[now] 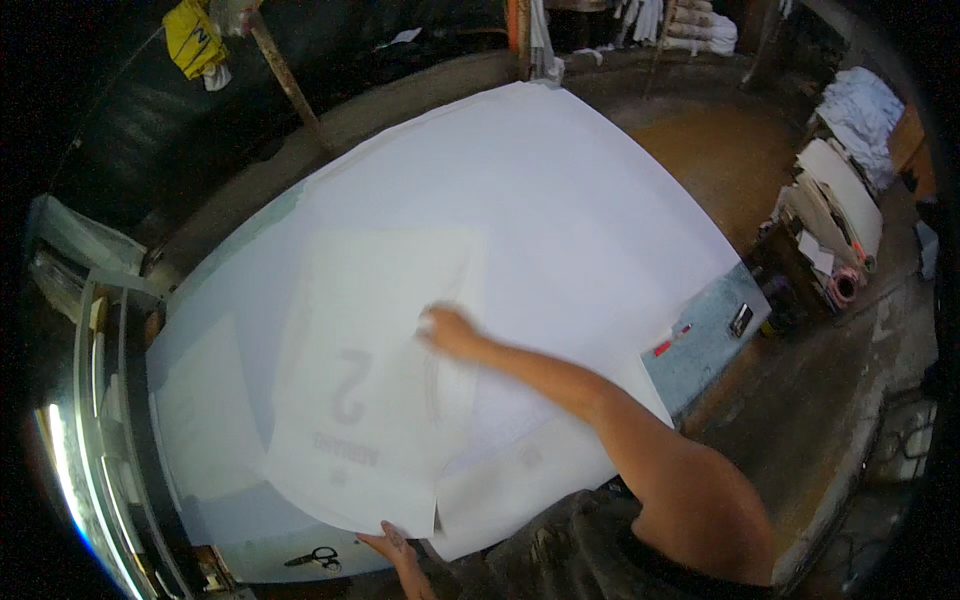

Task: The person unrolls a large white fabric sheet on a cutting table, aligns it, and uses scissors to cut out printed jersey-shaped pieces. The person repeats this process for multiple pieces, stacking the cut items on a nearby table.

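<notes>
While printed sheet (380, 290) is spread on table (705, 345), long axis pointed away from body, near edge is met by left hand (393, 545), fingers parted, grip unclear; right side is covered by blurred right hand (446, 332), finger closure untellable.

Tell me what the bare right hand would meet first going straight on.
The way looks free: the right hand points left across the flat white sheet with faint grey print. Blur hides whether it touches that sheet.
</notes>
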`<move>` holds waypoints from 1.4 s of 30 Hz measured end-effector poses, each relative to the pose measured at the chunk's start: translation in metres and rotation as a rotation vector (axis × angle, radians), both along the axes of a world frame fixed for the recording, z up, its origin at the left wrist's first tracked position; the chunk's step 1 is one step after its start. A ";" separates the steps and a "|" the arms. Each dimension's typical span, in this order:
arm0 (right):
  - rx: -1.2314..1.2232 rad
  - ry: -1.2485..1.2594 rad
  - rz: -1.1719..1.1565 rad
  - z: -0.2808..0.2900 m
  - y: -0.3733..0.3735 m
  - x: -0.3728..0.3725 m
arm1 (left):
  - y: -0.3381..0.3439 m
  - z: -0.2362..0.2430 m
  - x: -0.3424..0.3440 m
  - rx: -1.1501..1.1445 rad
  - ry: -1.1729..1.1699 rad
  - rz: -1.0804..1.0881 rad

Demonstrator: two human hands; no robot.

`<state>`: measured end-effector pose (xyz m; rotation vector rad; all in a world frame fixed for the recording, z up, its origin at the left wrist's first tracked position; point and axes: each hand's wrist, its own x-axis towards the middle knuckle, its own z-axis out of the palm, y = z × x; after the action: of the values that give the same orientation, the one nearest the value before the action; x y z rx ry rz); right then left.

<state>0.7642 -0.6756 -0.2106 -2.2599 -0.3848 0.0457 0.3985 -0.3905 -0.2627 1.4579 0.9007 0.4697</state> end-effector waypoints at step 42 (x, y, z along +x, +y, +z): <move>-0.035 -0.167 -0.917 -0.060 -0.313 -0.135 | 0.113 -0.036 0.222 0.751 0.176 -0.336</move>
<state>0.6295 -0.9891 -0.2702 -2.2768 0.5898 -0.6100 0.6204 -0.2773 -0.2992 2.3205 0.6091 0.4508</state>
